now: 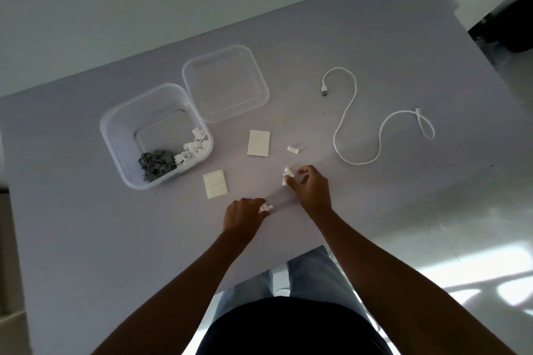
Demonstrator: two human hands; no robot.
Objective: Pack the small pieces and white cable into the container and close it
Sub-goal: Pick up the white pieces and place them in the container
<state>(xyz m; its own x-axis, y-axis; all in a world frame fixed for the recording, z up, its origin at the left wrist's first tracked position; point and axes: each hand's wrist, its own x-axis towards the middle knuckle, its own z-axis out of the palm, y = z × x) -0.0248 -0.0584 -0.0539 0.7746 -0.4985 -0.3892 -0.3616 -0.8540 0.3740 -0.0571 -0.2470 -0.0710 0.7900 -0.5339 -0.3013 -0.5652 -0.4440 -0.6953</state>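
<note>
Container [121,135] roughly half packed, lid [226,82] off, cable [357,112] not yet in.

Container sits open on the table [86,225], left of centre, with a grey pile [155,166] and a white pile [191,148] of small pieces inside; lid lies just beside it, touching its far right corner. Left to do, by my read: the clips in hand, one loose white clip [293,149] mid-table, two flat white cards [258,143] [215,183] if they count, the cable lying uncoiled well off to the right, then closing the lid. Left hand [243,215] is curled nearly closed, fingertips pinching a few white clips [266,207] at table level. Right hand [310,186] is partly curled, thumb and fingers pinching another couple of white clips [287,175].
</note>
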